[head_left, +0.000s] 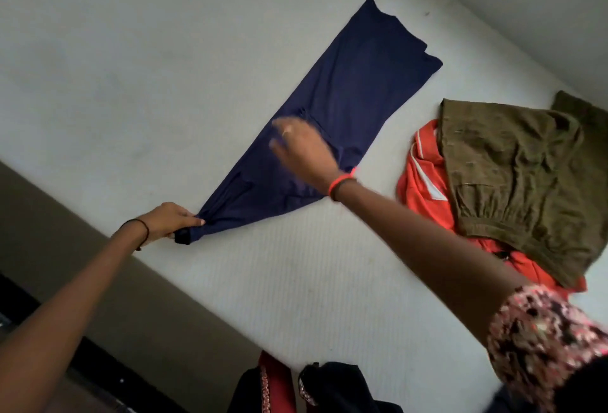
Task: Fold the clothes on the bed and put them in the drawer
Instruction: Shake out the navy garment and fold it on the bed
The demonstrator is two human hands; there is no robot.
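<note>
A navy blue garment (pixel 348 83) lies stretched out flat on the white bed (pixel 164 83), narrowing toward the bed's near edge. My left hand (pixel 171 220) grips its bunched narrow end at that edge. My right hand (pixel 299 146), blurred, lies flat on the middle of the garment with fingers spread. No drawer is visible.
An olive green garment (pixel 526 176) lies crumpled on top of an orange-red one (pixel 424 189) at the right of the bed. Dark and red clothes (pixel 312 386) hang over the bed's near edge. A wall (pixel 543 1) borders the bed's far side.
</note>
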